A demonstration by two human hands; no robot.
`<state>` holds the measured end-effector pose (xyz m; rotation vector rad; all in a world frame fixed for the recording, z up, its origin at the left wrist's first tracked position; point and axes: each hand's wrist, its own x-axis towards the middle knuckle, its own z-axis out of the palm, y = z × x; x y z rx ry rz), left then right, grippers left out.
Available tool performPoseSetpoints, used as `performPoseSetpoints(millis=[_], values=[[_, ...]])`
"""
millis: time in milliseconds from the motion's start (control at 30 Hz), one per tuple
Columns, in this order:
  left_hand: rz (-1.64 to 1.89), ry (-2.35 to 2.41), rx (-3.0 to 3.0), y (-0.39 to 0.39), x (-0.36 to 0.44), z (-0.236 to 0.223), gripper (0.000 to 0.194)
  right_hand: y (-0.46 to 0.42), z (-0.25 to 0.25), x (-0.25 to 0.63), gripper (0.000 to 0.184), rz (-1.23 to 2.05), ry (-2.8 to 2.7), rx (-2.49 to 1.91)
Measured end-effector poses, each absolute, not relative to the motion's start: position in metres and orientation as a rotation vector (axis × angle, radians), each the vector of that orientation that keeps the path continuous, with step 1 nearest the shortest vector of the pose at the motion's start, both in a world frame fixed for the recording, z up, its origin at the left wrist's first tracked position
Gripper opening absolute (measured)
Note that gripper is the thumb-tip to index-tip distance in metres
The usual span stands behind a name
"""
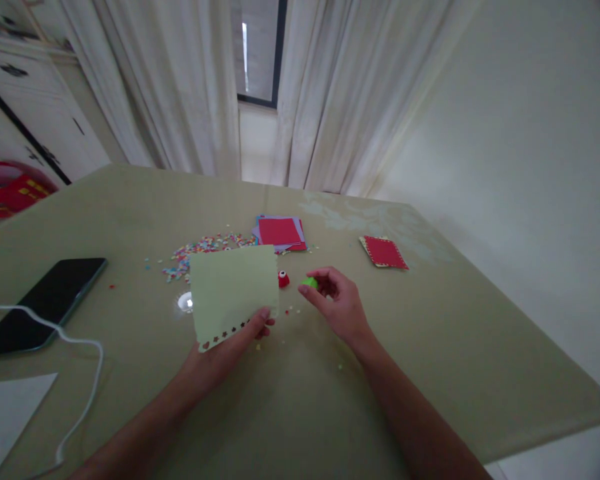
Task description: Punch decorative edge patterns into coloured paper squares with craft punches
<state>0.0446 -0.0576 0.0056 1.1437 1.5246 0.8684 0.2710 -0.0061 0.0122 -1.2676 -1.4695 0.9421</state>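
- our left hand (230, 350): thumb uppermost, fingers partly hidden beneath
- our right hand (344, 305): thumb and forefinger pinched, other fingers curled
- both our forearms (165, 408) bare, converging from below

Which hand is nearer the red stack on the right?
Right. The right hand is left of the red stack and nearer the camera, not touching it; the left hand, holding the green sheet, is farther left.

No legible text or numbers
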Motion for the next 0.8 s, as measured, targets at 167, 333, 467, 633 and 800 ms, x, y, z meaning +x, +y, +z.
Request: performPoseSetpoints(millis=[167,333,467,633,800], values=[[0.884,1.523,1.165,-0.057,0.044,0.007,0.045,0.004,-0.003,0.288,0.021,0.441,-1.920,-1.386],[0.909,1.569,1.193,-0.057,0.044,0.014,0.044,0.010,-0.019,0.282,0.024,0.120,-2.179,-1.483],[0.938,1.651,1.225,-0.058,0.042,0.018,0.048,0.012,-0.018,0.271,0.044,-0.105,-2.197,-1.584],[0.933,1.645,1.333,-0.055,0.035,0.009,0.052,0.009,-0.018,0.253,0.052,-0.133,-2.437,-1.404],[0.899,1.667,1.372,-0.050,0.031,-0.004,0.059,0.004,-0.014,0.252,0.026,0.014,-2.536,-1.385]])
